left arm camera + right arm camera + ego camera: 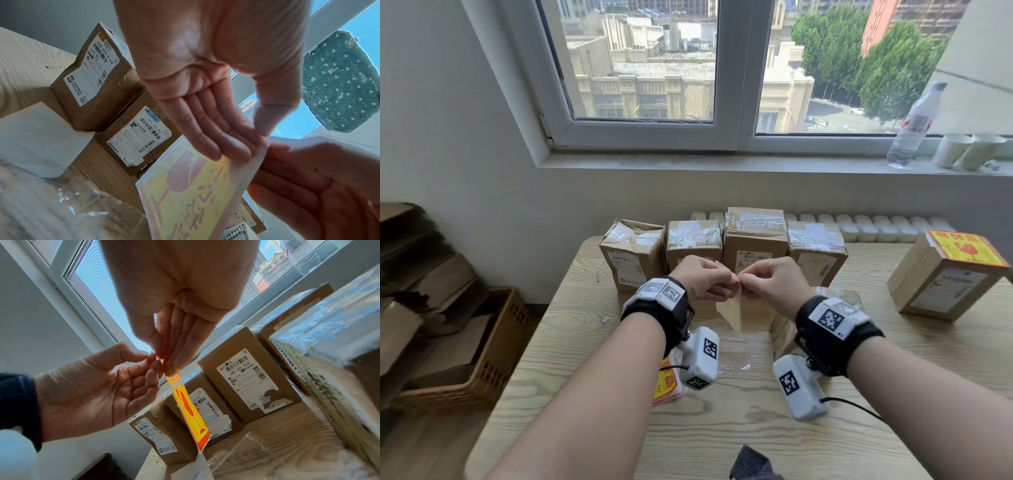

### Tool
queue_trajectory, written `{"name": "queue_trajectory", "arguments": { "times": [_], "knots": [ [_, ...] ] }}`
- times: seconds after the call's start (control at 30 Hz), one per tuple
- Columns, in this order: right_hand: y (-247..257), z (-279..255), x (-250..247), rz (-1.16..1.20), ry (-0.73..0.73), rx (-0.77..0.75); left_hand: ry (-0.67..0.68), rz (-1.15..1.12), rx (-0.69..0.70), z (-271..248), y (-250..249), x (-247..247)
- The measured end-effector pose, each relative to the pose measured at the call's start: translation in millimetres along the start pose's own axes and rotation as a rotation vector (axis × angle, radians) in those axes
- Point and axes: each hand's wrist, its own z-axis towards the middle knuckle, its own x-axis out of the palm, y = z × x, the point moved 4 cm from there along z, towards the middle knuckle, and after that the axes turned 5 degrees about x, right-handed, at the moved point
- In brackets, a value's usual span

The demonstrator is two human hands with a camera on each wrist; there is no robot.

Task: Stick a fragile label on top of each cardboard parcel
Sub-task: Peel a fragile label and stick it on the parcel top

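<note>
Label (731, 310) hangs between both hands — left hand (700, 278) and right hand (770, 281) each pinch its top corner — with parcels (755, 240) just beyond the knuckles.

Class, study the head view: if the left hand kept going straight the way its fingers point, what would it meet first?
The left hand points toward the right hand, already meeting it at the fragile label both pinch; depth beyond is unclear.

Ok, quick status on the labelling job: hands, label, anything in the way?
Left hand and right hand both pinch the fragile label at its top edge, above the table. Not stuck down yet. Four parcels behind, tops bare. Nothing in the way.
</note>
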Motion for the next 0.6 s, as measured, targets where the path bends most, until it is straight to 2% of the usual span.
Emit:
{"name": "queue_trajectory", "arguments": {
  "times": [0.17,0.3,0.43,0.6],
  "knots": [
    [2.4,-2.2,1.9,0.025,0.023,0.01,0.014,0.004,-0.003,1.0,1.2,-1.5],
    [1.6,-4.2,2.0,0.141,0.027,0.071,0.027,-0.001,0.001,3.4,2.7,-1.2],
    [2.4,-3.8,1.5,0.109,0.046,0.068,0.056,-0.005,0.004,5.5,3.3,-1.6],
    [-1.8,-0.6,-1.2,0.157,0.022,0.136,0.059,-0.018,-0.005,8.9,4.3,-1.3]
  ]
}}
